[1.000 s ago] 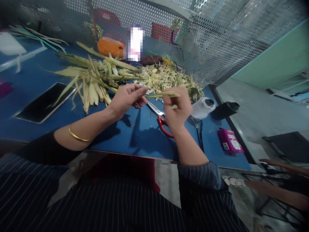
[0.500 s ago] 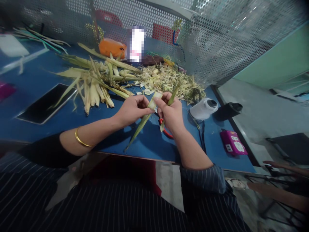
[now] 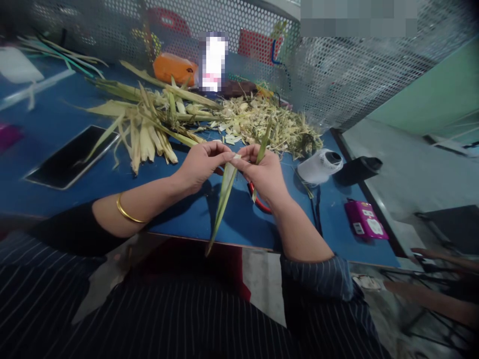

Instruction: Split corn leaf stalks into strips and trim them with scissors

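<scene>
Fingertips of my left hand point(image 3: 205, 167) and my right hand point(image 3: 265, 172) meet over the table, pinching the pale wide end of a corn husk point(image 3: 224, 197). Its narrow greenish tip hangs down past the table's front edge. A second husk strip point(image 3: 264, 142) sticks up between the fingers of my right hand, its lower end showing below the palm. Under that hand appears a red curved handle point(image 3: 262, 200), like that of scissors; I cannot tell whether the hand grips it. The pinched end is partly hidden by my thumbs.
Behind my hands lie a bundle of husks point(image 3: 149, 142) and a heap of husk scraps point(image 3: 262, 122). A phone point(image 3: 67, 159) lies left, with a lit, blurred screen point(image 3: 214, 62) at the back. White spool point(image 3: 318, 167), black spool point(image 3: 357, 171) and purple packet point(image 3: 366, 219) stand right.
My hands have come closer together on the husk's wide end. The husk has swung to hang more steeply, its tip lower and further right.
</scene>
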Action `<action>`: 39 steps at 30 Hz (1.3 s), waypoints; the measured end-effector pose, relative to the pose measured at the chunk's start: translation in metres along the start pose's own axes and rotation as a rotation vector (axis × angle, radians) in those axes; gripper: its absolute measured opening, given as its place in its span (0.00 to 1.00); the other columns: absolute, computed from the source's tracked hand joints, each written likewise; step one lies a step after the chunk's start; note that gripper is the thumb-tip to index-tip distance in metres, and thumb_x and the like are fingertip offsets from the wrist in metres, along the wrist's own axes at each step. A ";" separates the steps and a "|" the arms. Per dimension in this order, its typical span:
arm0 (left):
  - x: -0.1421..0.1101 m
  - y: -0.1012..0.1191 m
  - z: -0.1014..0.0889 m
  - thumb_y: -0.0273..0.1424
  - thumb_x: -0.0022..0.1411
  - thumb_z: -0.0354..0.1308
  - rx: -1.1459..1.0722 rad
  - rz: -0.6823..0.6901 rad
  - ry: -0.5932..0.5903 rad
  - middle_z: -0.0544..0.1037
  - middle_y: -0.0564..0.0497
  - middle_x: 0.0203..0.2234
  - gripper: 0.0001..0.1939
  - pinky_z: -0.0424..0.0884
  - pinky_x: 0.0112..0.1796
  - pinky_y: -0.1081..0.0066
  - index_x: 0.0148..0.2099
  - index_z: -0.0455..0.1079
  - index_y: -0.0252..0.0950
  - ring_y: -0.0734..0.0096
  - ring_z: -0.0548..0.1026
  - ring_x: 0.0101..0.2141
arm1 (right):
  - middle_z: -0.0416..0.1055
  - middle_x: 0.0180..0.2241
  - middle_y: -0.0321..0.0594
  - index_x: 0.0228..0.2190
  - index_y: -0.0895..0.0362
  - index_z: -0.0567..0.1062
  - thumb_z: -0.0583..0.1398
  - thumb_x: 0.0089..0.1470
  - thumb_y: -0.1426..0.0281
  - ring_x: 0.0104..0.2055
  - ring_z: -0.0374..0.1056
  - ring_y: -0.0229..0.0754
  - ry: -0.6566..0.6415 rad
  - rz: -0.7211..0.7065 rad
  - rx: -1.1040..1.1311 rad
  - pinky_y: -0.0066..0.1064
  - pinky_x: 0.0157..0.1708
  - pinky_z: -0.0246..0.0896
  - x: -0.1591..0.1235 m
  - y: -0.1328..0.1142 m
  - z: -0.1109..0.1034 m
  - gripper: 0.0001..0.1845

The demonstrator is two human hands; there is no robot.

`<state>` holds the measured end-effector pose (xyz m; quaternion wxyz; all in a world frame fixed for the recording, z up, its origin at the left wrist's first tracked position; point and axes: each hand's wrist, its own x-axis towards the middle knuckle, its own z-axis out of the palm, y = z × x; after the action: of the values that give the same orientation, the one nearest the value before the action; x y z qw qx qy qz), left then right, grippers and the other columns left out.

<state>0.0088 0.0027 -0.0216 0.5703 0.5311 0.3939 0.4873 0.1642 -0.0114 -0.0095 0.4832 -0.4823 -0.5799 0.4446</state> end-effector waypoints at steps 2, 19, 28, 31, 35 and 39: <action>0.000 0.000 -0.001 0.35 0.50 0.67 -0.031 -0.012 0.000 0.74 0.53 0.25 0.11 0.69 0.27 0.75 0.30 0.71 0.33 0.76 0.71 0.26 | 0.62 0.18 0.28 0.27 0.57 0.71 0.69 0.44 0.61 0.15 0.50 0.27 -0.001 0.001 0.021 0.25 0.15 0.44 0.000 -0.001 -0.001 0.15; 0.000 0.005 -0.002 0.35 0.52 0.66 0.086 0.011 -0.015 0.76 0.51 0.23 0.10 0.71 0.29 0.73 0.31 0.75 0.31 0.75 0.72 0.24 | 0.62 0.18 0.28 0.25 0.56 0.71 0.67 0.47 0.64 0.15 0.50 0.28 0.009 -0.081 0.002 0.25 0.14 0.47 0.002 0.003 -0.002 0.11; 0.001 0.003 -0.003 0.35 0.51 0.66 0.081 0.001 -0.049 0.75 0.52 0.21 0.11 0.70 0.28 0.74 0.31 0.76 0.31 0.76 0.71 0.23 | 0.58 0.14 0.27 0.23 0.56 0.70 0.65 0.48 0.70 0.15 0.50 0.29 0.013 -0.075 -0.007 0.26 0.15 0.46 0.001 0.001 0.000 0.09; 0.001 0.003 -0.002 0.32 0.51 0.65 0.088 0.026 -0.035 0.74 0.53 0.20 0.08 0.68 0.28 0.75 0.30 0.75 0.31 0.78 0.70 0.23 | 0.57 0.14 0.27 0.22 0.56 0.69 0.65 0.49 0.69 0.15 0.51 0.30 0.004 -0.087 -0.038 0.26 0.16 0.47 0.001 0.001 -0.001 0.10; 0.001 0.002 0.000 0.30 0.51 0.64 0.073 0.027 -0.031 0.73 0.54 0.20 0.06 0.67 0.27 0.75 0.28 0.75 0.31 0.78 0.69 0.22 | 0.58 0.16 0.29 0.24 0.55 0.69 0.64 0.51 0.66 0.19 0.53 0.32 -0.031 -0.195 -0.166 0.28 0.20 0.50 0.001 0.004 -0.003 0.10; 0.002 0.000 0.000 0.29 0.50 0.63 0.057 0.003 -0.042 0.73 0.53 0.20 0.05 0.67 0.26 0.75 0.28 0.74 0.32 0.78 0.68 0.22 | 0.64 0.23 0.34 0.24 0.54 0.69 0.65 0.50 0.65 0.27 0.58 0.36 0.010 -0.378 -0.352 0.29 0.27 0.55 -0.001 0.006 -0.004 0.11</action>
<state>0.0088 0.0043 -0.0220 0.5622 0.5580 0.3949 0.4654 0.1692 -0.0110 -0.0145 0.4692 -0.4442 -0.7257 0.2363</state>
